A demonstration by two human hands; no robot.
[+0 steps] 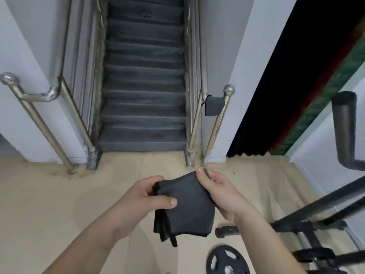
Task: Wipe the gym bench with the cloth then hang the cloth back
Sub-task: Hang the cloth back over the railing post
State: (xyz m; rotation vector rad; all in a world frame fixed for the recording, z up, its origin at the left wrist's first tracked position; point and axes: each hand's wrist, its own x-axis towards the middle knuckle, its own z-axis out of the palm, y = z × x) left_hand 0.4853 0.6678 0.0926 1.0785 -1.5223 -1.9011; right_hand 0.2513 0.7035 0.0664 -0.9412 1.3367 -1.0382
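I hold a folded dark grey cloth (187,206) in front of me with both hands, above the tan floor. My left hand (144,198) grips its left edge, thumb across the front. My right hand (219,192) pinches its upper right corner between thumb and fingers. The cloth's lower layers hang loose below my hands. A second dark cloth (213,105) hangs over the right steel handrail (219,123) at the foot of the stairs, ahead and slightly right. The gym bench is not in view.
Grey carpeted stairs (144,99) rise straight ahead between white walls, with a steel handrail (37,117) on the left too. A black weight plate (227,262) lies on the floor at bottom right beside black equipment bars (316,206).
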